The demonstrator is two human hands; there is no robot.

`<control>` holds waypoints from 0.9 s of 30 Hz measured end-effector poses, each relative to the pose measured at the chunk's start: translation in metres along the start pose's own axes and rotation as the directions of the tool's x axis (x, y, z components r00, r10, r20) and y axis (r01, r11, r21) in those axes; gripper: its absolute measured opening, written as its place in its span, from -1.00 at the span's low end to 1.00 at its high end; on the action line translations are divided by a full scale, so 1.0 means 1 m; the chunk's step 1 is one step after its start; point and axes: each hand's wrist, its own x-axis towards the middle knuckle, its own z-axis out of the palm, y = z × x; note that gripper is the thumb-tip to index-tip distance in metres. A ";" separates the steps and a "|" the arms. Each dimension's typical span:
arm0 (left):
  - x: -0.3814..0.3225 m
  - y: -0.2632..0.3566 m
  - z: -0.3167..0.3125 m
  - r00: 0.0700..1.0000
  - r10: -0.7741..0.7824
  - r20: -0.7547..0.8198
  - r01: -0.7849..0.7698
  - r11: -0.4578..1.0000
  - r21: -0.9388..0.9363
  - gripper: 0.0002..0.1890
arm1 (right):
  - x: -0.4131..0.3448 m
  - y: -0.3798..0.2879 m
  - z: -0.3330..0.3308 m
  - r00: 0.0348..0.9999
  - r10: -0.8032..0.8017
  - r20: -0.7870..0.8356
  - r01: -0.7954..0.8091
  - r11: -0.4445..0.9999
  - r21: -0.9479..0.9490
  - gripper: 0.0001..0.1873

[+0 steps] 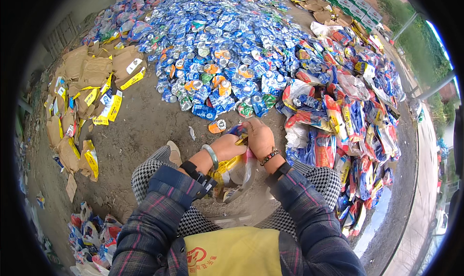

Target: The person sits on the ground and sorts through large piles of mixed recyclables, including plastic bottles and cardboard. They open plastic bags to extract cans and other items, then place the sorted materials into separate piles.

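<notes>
Both hands meet in front of my knees on a printed plastic bag (pixel 232 169), yellow, red and partly clear, which hangs down between my legs. My left hand (pixel 228 145), with a pale bangle at the wrist, grips its upper edge. Close beside it, my right hand (pixel 259 137), with a beaded bracelet, pinches the same bag near the top. Fingertips of both are partly hidden. Just beyond the hands a flattened orange can (pixel 217 126) lies on the ground, at the near edge of a large heap of crushed, mostly blue cans (pixel 224 40).
Flattened brown and yellow cardboard (pixel 90 71) lies at the left. Printed plastic packaging (pixel 348 120) is piled close on my right. More plastic bags (pixel 95 236) sit at the lower left. Green and white boxes (pixel 353 6) are stacked at the far right, near a paved road (pixel 417 182).
</notes>
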 end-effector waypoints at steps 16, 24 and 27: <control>-0.035 0.033 -0.027 0.855 0.343 -0.389 -0.335 0.938 0.092 -0.74 | -0.019 0.170 0.053 0.816 0.546 0.189 -0.432 0.793 -0.429 -0.75; -0.024 0.006 -0.055 0.964 0.074 -0.256 -0.060 0.996 0.061 -0.41 | 0.012 0.083 0.000 0.847 0.518 -0.119 -0.494 0.850 0.184 -0.66; -0.017 0.006 -0.037 0.956 -0.033 -0.293 -0.019 0.985 -0.174 -0.31 | 0.018 0.051 -0.020 0.877 0.473 -0.088 -0.414 0.836 0.360 -0.60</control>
